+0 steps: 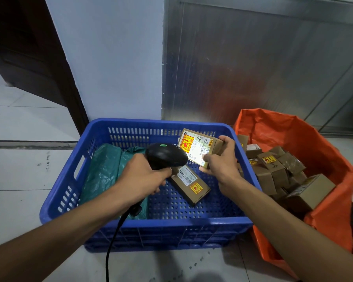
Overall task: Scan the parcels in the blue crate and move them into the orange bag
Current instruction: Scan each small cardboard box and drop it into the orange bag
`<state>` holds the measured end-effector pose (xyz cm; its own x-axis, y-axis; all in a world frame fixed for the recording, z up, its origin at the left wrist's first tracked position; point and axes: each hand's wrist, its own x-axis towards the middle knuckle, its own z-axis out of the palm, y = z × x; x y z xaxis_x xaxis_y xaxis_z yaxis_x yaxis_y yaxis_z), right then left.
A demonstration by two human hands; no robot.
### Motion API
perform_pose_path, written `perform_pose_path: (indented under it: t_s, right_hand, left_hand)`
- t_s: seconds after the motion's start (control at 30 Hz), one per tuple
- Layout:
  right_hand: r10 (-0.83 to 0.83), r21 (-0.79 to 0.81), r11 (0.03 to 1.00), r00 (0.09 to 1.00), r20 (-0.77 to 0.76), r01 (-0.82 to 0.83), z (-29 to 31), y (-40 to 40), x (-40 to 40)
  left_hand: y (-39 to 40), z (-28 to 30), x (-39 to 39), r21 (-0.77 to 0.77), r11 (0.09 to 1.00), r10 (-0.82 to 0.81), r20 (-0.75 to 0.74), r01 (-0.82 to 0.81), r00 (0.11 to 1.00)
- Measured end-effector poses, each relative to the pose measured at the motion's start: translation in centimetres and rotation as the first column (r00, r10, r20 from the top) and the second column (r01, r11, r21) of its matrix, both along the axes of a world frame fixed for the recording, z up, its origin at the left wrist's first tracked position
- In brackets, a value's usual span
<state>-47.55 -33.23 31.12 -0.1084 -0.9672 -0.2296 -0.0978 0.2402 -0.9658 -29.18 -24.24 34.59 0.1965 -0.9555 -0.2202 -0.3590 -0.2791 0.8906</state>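
Scanning step: right hand [220, 159] pinches a labelled cardboard parcel [198, 147] above the blue crate [143, 226]; left hand [143, 178] grips the barcode scanner [165, 155], aimed at its label. Judgement: hold the label flat, barcode unobstructed, then transfer to the orange bag [330, 159] just beside.

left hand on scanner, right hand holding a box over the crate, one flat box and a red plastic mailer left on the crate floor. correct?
Nearly. The head view shows the mailer is green, not red. The rest holds: the left hand grips the scanner, the right hand holds a box over the blue crate, and one flat box lies on its floor.
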Motion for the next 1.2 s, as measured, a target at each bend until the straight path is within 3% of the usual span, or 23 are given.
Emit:
perform_pose_path:
  t_s: [1.2]
  right_hand:
    - [0.037, 0.023, 0.999, 0.999, -0.022, -0.037, 0.59, 0.31, -0.02]
  left_hand:
    - [-0.14, -0.16, -0.02, 0.015, 1.000, 0.021, 0.000, -0.021, 1.000]
